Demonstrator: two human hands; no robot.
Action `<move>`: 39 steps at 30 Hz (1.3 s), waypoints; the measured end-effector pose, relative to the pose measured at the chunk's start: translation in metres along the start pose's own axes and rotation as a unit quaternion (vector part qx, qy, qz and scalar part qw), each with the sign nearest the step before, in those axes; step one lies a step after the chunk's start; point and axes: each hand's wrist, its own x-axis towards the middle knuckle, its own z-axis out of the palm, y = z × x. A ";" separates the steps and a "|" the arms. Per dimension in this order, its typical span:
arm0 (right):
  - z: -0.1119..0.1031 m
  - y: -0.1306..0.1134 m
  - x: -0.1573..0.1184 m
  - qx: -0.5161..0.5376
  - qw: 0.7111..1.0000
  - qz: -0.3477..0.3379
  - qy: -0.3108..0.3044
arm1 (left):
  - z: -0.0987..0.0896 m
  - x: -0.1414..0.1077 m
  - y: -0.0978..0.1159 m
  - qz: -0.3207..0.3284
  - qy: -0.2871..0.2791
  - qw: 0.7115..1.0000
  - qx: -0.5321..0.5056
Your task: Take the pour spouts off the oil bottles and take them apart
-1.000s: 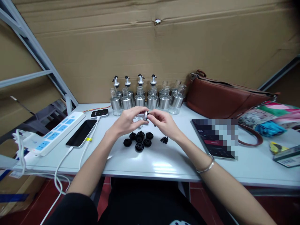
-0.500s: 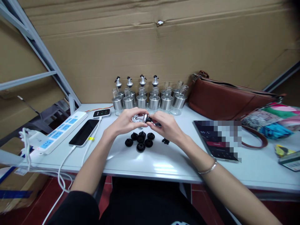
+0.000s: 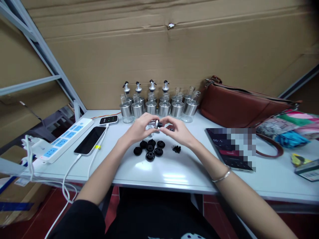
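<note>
My left hand (image 3: 140, 130) is closed around the silver body of a pourer spout (image 3: 156, 123), held sideways above the table. From its right end sticks a black ribbed stopper, which the fingertips of my right hand (image 3: 178, 132) pinch. Below my hands lies a loose group of several round black stoppers (image 3: 150, 156). Small black parts (image 3: 176, 149) form a little heap under my right hand. Behind, glass bottles with steel sleeves (image 3: 151, 108) stand in two rows, and several at the back carry silver pourers with black flaps (image 3: 152, 85).
At left are a white power strip (image 3: 53, 146), a phone (image 3: 90, 141) and a small device (image 3: 108, 120), with white cables. A tablet (image 3: 228, 151), partly pixelated, lies right, before a brown bag (image 3: 239, 103). Cardboard (image 3: 112, 49) walls the back.
My right hand's fingers have opened up into a lighter pinch, showing more of the black stopper. The pourer spout has shifted slightly right. The things on the table keep their places.
</note>
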 end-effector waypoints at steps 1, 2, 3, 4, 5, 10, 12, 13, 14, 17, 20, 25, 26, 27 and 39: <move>0.001 -0.001 0.000 0.050 0.998 0.037 -0.004 | 0.002 0.000 0.000 0.015 0.006 1.000 0.012; 0.001 -0.002 0.001 0.094 0.993 0.063 -0.009 | 0.003 0.000 0.000 0.024 0.010 0.999 0.026; 0.002 -0.003 0.001 0.129 0.988 0.082 -0.016 | 0.003 0.001 0.000 0.029 0.011 0.999 0.037; 0.003 -0.004 0.002 0.154 0.984 0.092 -0.025 | 0.002 0.001 0.000 0.027 0.006 0.999 0.045; 0.004 -0.004 0.002 0.170 0.980 0.096 -0.031 | 0.000 0.001 0.000 0.021 -0.003 0.999 0.049; 0.007 -0.005 0.001 0.149 0.987 0.063 -0.008 | -0.011 0.001 0.001 -0.036 -0.035 0.999 0.010; 0.008 -0.004 0.000 0.104 0.994 0.041 0.005 | -0.013 0.000 0.002 -0.054 -0.038 0.998 -0.009; 0.008 -0.004 -0.001 0.082 0.996 0.030 0.010 | -0.014 0.000 0.003 -0.063 -0.040 0.997 -0.018; 0.008 -0.004 -0.002 0.063 0.998 0.018 0.015 | -0.014 0.000 0.004 -0.073 -0.043 0.996 -0.028; 0.007 -0.004 -0.003 0.026 0.999 -0.003 0.027 | -0.015 0.001 0.005 -0.105 -0.049 0.991 -0.060; 0.008 -0.002 -0.004 0.009 0.999 -0.021 0.036 | -0.016 0.001 0.006 -0.129 -0.054 0.986 -0.088; 0.010 -0.002 -0.004 -0.030 0.995 -0.072 0.057 | -0.016 0.002 0.005 -0.157 -0.052 0.979 -0.117; 0.010 -0.004 -0.004 -0.045 0.993 -0.086 0.060 | -0.016 0.002 0.005 -0.161 -0.051 0.978 -0.124; 0.010 -0.005 -0.004 -0.061 0.991 -0.103 0.064 | -0.016 0.002 0.004 -0.165 -0.050 0.976 -0.132; 0.007 -0.014 -0.005 -0.267 0.902 -0.334 0.064 | -0.017 0.000 0.000 -0.214 -0.060 0.933 -0.283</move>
